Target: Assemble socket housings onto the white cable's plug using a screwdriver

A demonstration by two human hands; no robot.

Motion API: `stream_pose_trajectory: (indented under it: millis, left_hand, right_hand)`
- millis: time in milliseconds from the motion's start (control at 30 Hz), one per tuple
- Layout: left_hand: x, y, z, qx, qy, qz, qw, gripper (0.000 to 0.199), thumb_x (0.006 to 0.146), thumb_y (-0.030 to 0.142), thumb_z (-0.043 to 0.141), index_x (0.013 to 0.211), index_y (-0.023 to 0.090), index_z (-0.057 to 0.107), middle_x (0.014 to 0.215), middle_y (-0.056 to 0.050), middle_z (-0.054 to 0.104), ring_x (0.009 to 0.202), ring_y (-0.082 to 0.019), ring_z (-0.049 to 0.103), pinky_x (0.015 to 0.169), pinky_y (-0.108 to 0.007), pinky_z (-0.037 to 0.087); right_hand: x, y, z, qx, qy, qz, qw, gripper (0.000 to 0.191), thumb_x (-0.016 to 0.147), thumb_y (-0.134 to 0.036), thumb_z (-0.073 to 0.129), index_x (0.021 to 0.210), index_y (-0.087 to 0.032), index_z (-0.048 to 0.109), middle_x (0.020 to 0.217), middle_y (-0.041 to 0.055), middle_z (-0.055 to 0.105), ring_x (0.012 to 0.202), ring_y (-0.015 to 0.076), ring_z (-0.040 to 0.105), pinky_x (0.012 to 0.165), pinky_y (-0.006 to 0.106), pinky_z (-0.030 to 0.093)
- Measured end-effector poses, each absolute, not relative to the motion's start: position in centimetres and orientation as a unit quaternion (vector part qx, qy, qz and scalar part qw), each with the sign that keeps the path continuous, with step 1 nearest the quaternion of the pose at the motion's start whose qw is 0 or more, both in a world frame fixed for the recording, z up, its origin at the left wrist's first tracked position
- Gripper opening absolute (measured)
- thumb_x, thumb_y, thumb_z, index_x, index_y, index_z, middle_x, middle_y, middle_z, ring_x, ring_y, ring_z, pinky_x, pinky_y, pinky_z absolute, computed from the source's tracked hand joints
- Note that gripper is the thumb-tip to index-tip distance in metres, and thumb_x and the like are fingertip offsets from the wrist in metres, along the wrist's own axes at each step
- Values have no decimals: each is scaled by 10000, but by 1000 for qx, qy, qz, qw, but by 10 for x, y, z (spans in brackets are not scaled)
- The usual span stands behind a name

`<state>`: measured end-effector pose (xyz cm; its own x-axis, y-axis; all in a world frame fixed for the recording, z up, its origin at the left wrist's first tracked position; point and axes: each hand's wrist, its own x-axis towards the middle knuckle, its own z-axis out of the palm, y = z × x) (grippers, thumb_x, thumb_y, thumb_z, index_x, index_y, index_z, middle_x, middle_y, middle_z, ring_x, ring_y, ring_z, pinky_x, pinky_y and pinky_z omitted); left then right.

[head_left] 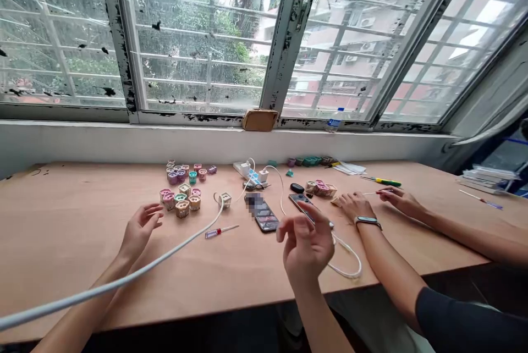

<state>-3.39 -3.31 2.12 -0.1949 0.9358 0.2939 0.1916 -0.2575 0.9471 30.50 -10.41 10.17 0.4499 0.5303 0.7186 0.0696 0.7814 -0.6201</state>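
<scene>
My left hand [142, 229] is open over the table, its fingers loosely bent and holding nothing. It is nearest to a cluster of small cup-like pieces [182, 209] in beige, pink and green. My right hand [307, 243] is raised in front of the phones, fingers curled but apart, with nothing visible in it. A dark phone [266, 218] lies just beyond it to the left, and another phone [301, 202] is partly hidden behind its fingers. Between my hands lie a screwdriver [214, 233] with a clear and red handle and a single beige cup-like piece [225, 200].
On the right, a co-worker's hands [355, 207] are at a small beige piece and a thin shaft. A white cable [160, 258] crosses the left foreground. Further back are a power strip [251, 173], more cup-like pieces [177, 176], papers [348, 169] and a yellow-green screwdriver [385, 182].
</scene>
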Motion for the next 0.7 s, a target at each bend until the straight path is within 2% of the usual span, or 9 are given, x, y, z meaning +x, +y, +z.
stream_pose_trajectory:
  millis: [67, 100, 167, 233, 300, 367, 467, 567, 700]
  left_hand:
    - [-38, -20, 22, 593, 537, 542, 258, 472, 851, 540, 631, 1152, 176, 627, 1179, -147, 706, 1028, -299, 712, 818, -428, 633]
    - [-37, -14, 20, 624, 552, 506, 224, 427, 864, 519, 620, 1144, 197, 641, 1162, -128, 711, 1021, -296, 712, 803, -419, 633]
    - [-33, -1, 14, 691, 545, 447, 164, 397, 870, 480, 604, 1169, 223, 647, 1181, -105, 706, 1055, -295, 696, 823, -418, 627]
    - [-24, 10, 6, 742, 523, 405, 106, 365, 859, 461, 589, 1127, 230, 676, 1208, -98, 700, 1107, -306, 676, 878, -433, 609]
    - [-16, 18, 1, 765, 518, 377, 63, 335, 856, 459, 565, 1068, 238, 702, 1238, -92, 689, 1128, -311, 667, 890, -432, 601]
    - [-10, 21, -1, 765, 531, 361, 41, 317, 872, 472, 535, 1013, 254, 716, 1268, -81, 675, 1120, -306, 669, 847, -406, 608]
    - [-10, 22, -1, 767, 530, 357, 52, 333, 892, 518, 508, 883, 253, 711, 1274, -73, 674, 1100, -294, 681, 780, -354, 608]
    - [-13, 21, 3, 772, 514, 362, 97, 358, 877, 547, 525, 781, 240, 683, 1237, -75, 702, 1077, -290, 699, 729, -308, 593]
    - [-11, 15, 11, 758, 514, 359, 183, 339, 833, 558, 586, 857, 240, 701, 956, -72, 758, 821, -260, 719, 665, -303, 573]
  right_hand:
    - [299, -85, 85, -313, -528, 133, 778, 121, 1008, -283, 555, 1063, -213, 638, 621, -48, 592, 447, 95, 532, 442, 206, 449]
    - [296, -76, 76, -328, -576, 127, 738, 117, 1007, -268, 543, 1004, -208, 644, 621, -40, 592, 458, 100, 539, 442, 207, 450]
    - [288, -61, 56, -361, -709, 110, 596, 124, 979, -254, 556, 982, -200, 668, 706, 9, 657, 554, 131, 602, 510, 239, 504]
    - [282, -50, 39, -389, -801, 69, 450, 196, 915, -219, 611, 1100, -185, 666, 954, 86, 726, 791, 194, 676, 689, 310, 567]
    - [278, -44, 27, -408, -850, 24, 334, 337, 855, -176, 638, 1193, -173, 641, 1145, 128, 697, 1013, 258, 651, 864, 384, 552]
    - [276, -44, 19, -429, -868, 1, 250, 357, 854, -161, 622, 1211, -170, 624, 1190, 131, 672, 1076, 277, 611, 925, 409, 515]
    - [277, -46, 12, -454, -871, -18, 188, 238, 901, -180, 586, 1135, -173, 628, 1138, 120, 675, 1031, 268, 599, 897, 394, 489]
    - [275, -40, 7, -456, -873, -33, 172, 145, 925, -216, 600, 1062, -186, 631, 1095, 98, 684, 983, 253, 609, 848, 363, 477]
    - [271, -19, 2, -453, -874, -42, 174, 137, 950, -139, 568, 1035, -201, 658, 1041, 79, 692, 942, 225, 631, 808, 323, 474]
